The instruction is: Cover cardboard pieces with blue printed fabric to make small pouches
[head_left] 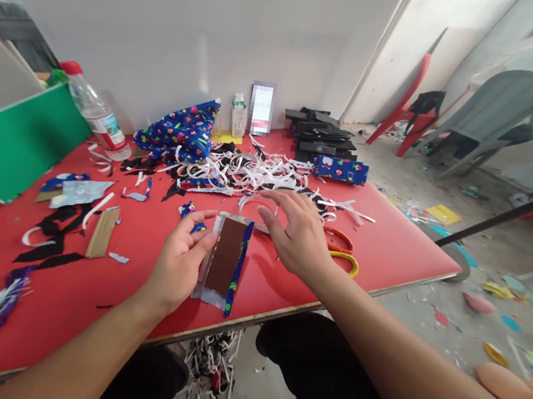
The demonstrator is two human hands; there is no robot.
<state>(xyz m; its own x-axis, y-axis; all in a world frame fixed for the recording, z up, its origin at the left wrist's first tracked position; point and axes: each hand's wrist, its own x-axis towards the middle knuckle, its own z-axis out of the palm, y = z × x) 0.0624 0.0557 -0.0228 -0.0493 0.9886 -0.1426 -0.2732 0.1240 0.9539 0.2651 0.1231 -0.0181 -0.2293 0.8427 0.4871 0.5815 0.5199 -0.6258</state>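
My left hand [180, 260] pinches the left edge of a flat brown rectangular panel [225, 257] between thumb and fingers. Blue patterned fabric is folded over the panel's right edge, and pale strips run along its left and bottom edges. My right hand [298, 235] is open, fingers apart and slightly curved, with no held thing visible. It hovers beside a pale ring [241, 204], perhaps a tape roll, which it partly hides; I cannot tell whether they touch. Scissors with red and yellow handles [351, 264] lie by my right wrist, their blades hidden.
White and black scrap strips [250, 173] pile across the red table [145, 261]. Behind are bunched blue patterned fabric [181, 129], a bottle [102, 116], a carton [238, 114], a phone [261, 108], stacked black pieces [320, 134] and a folded blue bundle [341, 169]. A green board [23, 141] leans left.
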